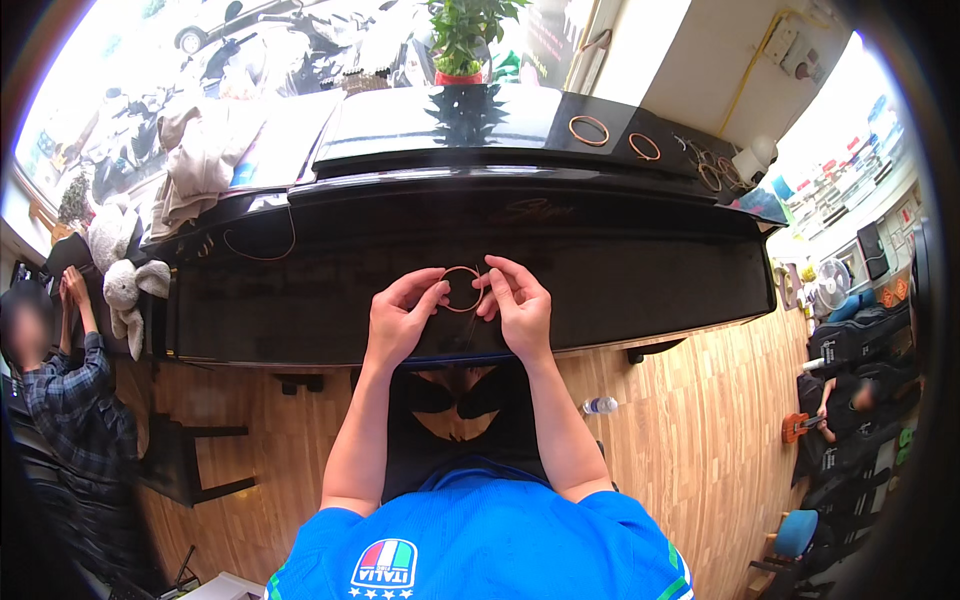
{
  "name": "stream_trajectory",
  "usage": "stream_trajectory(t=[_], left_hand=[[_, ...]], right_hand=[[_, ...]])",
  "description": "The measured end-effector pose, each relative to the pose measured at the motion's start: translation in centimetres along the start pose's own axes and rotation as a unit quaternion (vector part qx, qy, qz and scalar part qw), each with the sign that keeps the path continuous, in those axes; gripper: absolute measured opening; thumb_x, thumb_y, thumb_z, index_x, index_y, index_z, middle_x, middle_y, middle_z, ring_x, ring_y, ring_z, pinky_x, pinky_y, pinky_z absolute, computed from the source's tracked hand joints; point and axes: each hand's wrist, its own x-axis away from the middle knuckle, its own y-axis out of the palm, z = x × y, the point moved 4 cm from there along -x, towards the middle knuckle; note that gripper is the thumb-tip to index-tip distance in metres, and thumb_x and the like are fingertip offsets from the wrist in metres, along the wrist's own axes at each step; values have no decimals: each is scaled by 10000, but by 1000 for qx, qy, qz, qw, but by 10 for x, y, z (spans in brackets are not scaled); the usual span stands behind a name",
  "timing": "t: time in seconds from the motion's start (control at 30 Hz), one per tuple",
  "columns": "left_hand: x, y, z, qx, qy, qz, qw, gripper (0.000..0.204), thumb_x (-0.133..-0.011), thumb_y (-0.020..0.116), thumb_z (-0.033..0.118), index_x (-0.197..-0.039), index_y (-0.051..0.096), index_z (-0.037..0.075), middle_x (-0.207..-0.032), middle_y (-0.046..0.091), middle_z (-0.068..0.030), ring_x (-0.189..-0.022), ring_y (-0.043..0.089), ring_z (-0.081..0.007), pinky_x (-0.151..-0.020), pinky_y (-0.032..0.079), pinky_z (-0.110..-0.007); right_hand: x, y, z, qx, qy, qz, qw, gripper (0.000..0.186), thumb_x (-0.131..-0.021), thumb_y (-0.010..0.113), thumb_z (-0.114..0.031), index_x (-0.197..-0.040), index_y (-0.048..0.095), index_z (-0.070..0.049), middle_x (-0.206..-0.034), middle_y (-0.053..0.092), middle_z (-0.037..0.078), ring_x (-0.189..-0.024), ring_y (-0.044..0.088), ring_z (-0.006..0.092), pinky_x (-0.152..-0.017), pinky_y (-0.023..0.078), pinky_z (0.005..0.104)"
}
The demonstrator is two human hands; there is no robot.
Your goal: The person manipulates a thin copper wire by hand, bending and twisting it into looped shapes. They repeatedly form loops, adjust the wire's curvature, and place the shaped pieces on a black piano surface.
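Observation:
A small coil of copper-coloured wire (446,304) hangs upright between my two hands, above the black fallboard of a piano (640,290). My left hand (405,309) pinches the coil's left side between thumb and fingers. At its right side, my right hand (518,305) grips it with the thumb and bent fingers. A thin end of wire seems to stick up near the right fingertips, though it is too fine to follow. Two similar wire coils, one larger (589,131) and one smaller (644,147), lie on the piano top.
More dark coils (712,172) lie at the piano's right end. A loose curved wire (262,257) rests at the left, near a grey cloth (195,160) and a plush toy (122,285). A potted plant (458,78) stands behind. On the wooden floor lies a bottle (600,405). Other people sit at both sides.

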Motion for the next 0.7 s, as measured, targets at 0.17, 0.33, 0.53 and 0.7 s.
stream_trajectory(t=[0.17, 0.33, 0.53, 0.7], left_hand=[[-1, 1, 1, 15, -3, 22, 1000, 253, -955, 688, 90, -1184, 675, -18, -980, 736, -92, -822, 706, -129, -684, 547, -232], [-1, -1, -1, 25, 6, 23, 999, 227, -958, 684, 87, -1159, 678, -18, -977, 732, -91, -821, 706, -128, -676, 550, -234], [-1, -2, -2, 29, 14, 19, 999, 204, -960, 676, 74, -1142, 680, -18, -984, 730, -87, -847, 707, -129, -689, 549, -232], [0, -3, -2, 34, 26, -3, 999, 177, -957, 675, 59, -1120, 689, -8, -988, 731, -77, -872, 708, -136, -713, 551, -239]], right_hand=[[3, 6, -7, 36, -28, -10, 999, 299, -992, 641, -128, -1265, 628, -5, -965, 715, 76, -689, 627, 79, -611, 507, 200], [4, 7, -2, 40, -17, -29, 999, 233, -990, 644, -125, -1177, 682, 8, -923, 724, 63, -675, 613, 76, -604, 500, 205], [5, 9, -7, 28, 19, -83, 996, 219, -1006, 624, -156, -1124, 704, 11, -886, 733, 68, -647, 624, 79, -583, 488, 201], [6, 9, -10, 38, 37, -146, 988, 188, -988, 646, -135, -1086, 713, 11, -844, 730, 69, -648, 633, 81, -586, 495, 206]])
